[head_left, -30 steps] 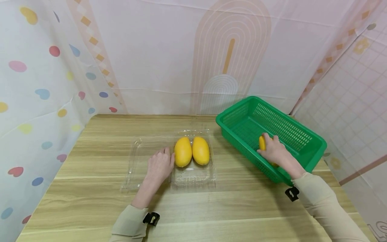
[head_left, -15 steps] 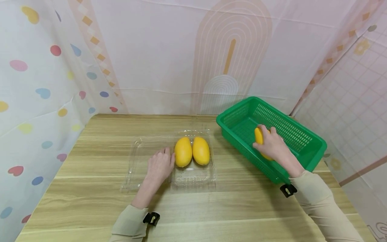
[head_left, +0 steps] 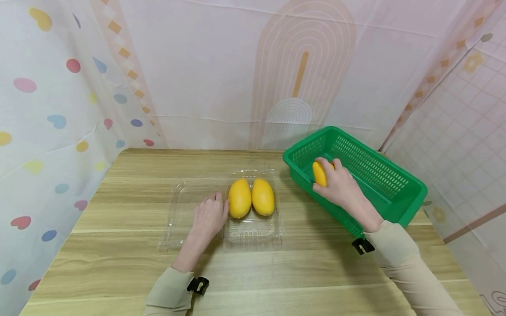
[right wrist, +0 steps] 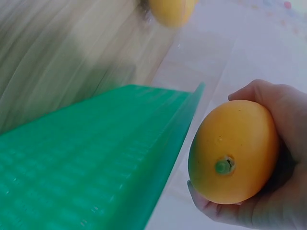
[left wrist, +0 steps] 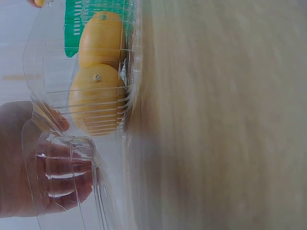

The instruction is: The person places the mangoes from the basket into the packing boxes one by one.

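Note:
My right hand [head_left: 340, 186] grips a yellow mango [head_left: 320, 174] over the left part of a green plastic basket [head_left: 379, 177]. In the right wrist view, thumb and fingers curl round the mango [right wrist: 235, 143], its green stem end facing the camera, beside the basket wall [right wrist: 110, 153]. A clear plastic clamshell box [head_left: 253, 230] lies opened out on the table. Two mangoes [head_left: 239, 198] sit side by side in its right half. My left hand [head_left: 209, 215] rests on the box near its middle fold, fingers [left wrist: 67, 167] seen through the plastic in the left wrist view.
The wooden table [head_left: 276, 281] runs back to a patterned cloth [head_left: 205, 79]. Angled at the right, the basket stands with its high rim near the back edge. A spotted cloth [head_left: 51, 175] hangs along the left side.
My right hand has lifted the mango and moved it left and back over the basket, toward the rim nearest the box. The left hand and the box stay in place.

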Demonstrator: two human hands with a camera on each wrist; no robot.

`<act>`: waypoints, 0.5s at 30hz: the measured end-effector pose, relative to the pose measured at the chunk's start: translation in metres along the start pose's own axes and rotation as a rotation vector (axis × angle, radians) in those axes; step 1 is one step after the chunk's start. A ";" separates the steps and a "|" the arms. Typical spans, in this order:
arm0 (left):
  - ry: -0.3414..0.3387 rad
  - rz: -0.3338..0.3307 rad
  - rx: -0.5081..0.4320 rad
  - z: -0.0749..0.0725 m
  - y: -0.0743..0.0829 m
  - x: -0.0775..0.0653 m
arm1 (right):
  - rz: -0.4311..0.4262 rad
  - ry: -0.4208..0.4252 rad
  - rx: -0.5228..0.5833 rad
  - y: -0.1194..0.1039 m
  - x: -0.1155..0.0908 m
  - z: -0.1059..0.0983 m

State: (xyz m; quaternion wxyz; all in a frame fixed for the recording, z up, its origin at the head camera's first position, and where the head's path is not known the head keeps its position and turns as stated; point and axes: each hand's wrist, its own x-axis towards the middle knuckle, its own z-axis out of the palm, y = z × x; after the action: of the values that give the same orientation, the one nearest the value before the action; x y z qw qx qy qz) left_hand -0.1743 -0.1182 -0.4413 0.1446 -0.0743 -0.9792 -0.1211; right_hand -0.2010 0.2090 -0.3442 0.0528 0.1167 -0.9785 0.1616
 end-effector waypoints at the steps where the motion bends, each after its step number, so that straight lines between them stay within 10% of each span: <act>1: 0.000 0.001 0.002 0.000 0.000 0.000 | -0.019 0.006 -0.003 -0.002 0.001 0.001; 15: -0.007 -0.006 -0.005 -0.001 0.000 0.000 | -0.174 -0.026 -0.007 -0.038 0.010 0.022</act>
State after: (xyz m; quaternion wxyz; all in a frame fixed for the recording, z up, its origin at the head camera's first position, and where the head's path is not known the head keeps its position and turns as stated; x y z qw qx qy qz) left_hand -0.1739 -0.1184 -0.4409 0.1404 -0.0724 -0.9796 -0.1240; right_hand -0.2033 0.1651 -0.3517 0.0542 0.2031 -0.9658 0.1516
